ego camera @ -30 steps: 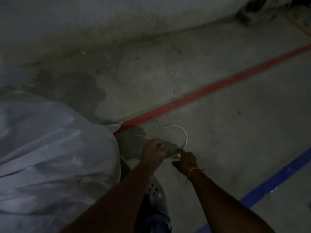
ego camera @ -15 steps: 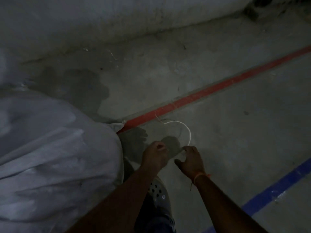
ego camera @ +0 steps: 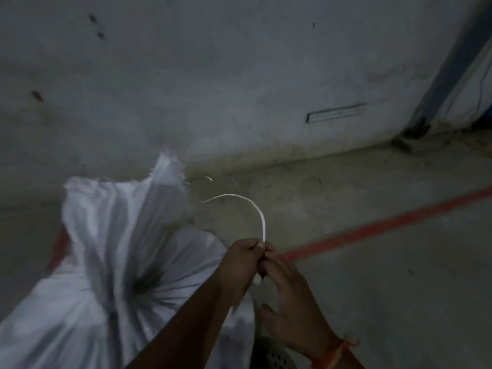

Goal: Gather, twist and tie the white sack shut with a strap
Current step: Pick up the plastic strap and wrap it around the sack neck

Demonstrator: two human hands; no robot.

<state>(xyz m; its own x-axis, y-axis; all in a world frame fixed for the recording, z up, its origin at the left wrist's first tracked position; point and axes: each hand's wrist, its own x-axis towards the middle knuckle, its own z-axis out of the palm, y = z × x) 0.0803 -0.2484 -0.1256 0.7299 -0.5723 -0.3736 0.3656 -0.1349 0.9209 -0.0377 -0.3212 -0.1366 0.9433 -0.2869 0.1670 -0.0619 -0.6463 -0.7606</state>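
Left hand [ego camera: 243,258] pinched tight on the white strap [ego camera: 255,209], right hand [ego camera: 288,294] loosely curled just below, fingers on the tail, probably to straighten it for wrapping. White sack [ego camera: 114,262] sitting left of the grip, neck bunched but untied.

No readable text, label, brand, number or sign is to be found anywhere in the view. The white sack [ego camera: 111,262] is seen to be unprinted on the side that is shown. A rectangular outline [ego camera: 336,113] is marked on the wall [ego camera: 239,75], but no letters can be made out inside it in the dim, blurred light. The red line [ego camera: 386,227] painted on the floor [ego camera: 399,288] carries no lettering.
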